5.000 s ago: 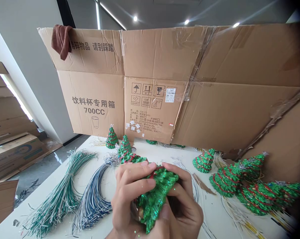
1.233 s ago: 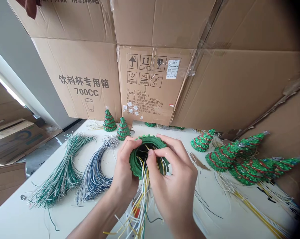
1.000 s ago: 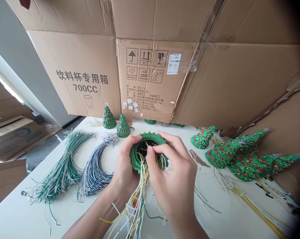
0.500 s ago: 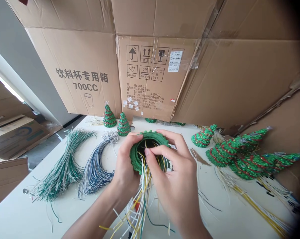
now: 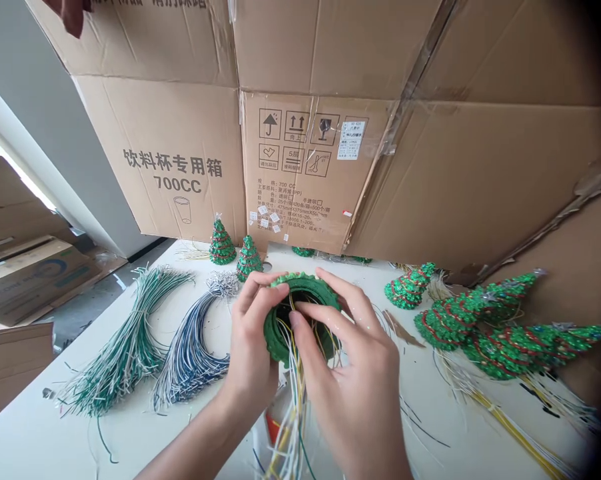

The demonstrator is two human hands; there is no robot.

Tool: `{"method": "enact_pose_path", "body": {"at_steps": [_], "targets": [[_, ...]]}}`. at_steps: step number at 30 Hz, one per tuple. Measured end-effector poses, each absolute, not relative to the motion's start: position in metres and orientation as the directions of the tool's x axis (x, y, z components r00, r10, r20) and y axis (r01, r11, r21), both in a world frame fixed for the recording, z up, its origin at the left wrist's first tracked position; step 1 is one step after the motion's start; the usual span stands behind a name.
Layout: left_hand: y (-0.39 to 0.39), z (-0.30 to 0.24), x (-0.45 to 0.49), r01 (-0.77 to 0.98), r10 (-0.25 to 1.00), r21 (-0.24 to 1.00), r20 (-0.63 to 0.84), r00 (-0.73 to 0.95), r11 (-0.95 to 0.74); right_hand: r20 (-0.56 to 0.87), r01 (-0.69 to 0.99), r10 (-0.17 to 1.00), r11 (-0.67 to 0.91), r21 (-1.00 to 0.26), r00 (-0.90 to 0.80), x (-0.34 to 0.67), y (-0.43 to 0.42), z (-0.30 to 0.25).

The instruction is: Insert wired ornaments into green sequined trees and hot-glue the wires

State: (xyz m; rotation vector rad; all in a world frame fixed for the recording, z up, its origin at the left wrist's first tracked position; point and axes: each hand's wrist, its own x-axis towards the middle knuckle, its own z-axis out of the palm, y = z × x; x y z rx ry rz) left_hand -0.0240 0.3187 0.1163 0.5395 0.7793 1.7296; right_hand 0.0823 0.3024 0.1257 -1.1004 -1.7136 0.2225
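Note:
A hollow green decorative tree (image 5: 308, 285) is held with its round open base facing me. My left hand (image 5: 253, 333) grips its left side, thumb at the upper rim. Thumb and index finger of my right hand (image 5: 358, 353) are pinched at the opening on thin wires (image 5: 294, 393), while its other fingers rest along the tree's right side. The white, yellow and green wires hang out of the base toward the tabletop. The tree's tip points away and is hidden.
A green-and-white wire bundle (image 5: 130, 340) and a blue-and-white wire bundle (image 5: 190, 360) lie left on the white table (image 5: 145, 440). Small trees (image 5: 222, 243) stand behind; larger trees (image 5: 480, 307) lie right beside loose wires. Cardboard (image 5: 320, 53) walls the back.
The view has tilted slightly upward. My left thumb and fingers have shifted on the rim, and my right hand stays pinched at the opening. The hanging wires now fall closer together.

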Motion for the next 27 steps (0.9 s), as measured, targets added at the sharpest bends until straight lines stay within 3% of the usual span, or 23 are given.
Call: {"method": "enact_pose_path", "body": {"at_steps": [4, 8, 13, 17, 20, 27], "targets": [[0.311, 0.11, -0.02, -0.44, 0.902, 0.833, 0.151, -0.404, -0.336, 0.731, 0.551, 0.683, 0.607, -0.573, 0.008, 0.079, 0.305, 0.123], [0.302, 0.111, -0.013, -0.146, 0.779, 0.875, 0.321, -0.539, -0.462, 0.748, 0.392, 0.655, 0.662, -0.638, 0.112, 0.076, 0.309, 0.119], [0.299, 0.119, -0.003, 0.012, 0.553, 0.74, 0.513, -0.656, -0.672, 0.64, 0.162, 0.744, 0.62, -0.768, 0.189, 0.072, 0.301, 0.112], [0.3, 0.119, 0.0, 0.109, 0.443, 0.668, 0.597, -0.668, -0.736, 0.612, 0.076, 0.747, 0.616, -0.784, 0.261, 0.064, 0.29, 0.108], [0.299, 0.117, -0.005, 0.147, 0.417, 0.651, 0.626, -0.659, -0.744, 0.642, 0.097, 0.725, 0.641, -0.761, 0.248, 0.06, 0.287, 0.109], [0.289, 0.113, -0.021, 0.149, 0.488, 0.647, 0.688, -0.537, -0.748, 0.676, 0.105, 0.708, 0.671, -0.734, 0.203, 0.061, 0.289, 0.113]]}}
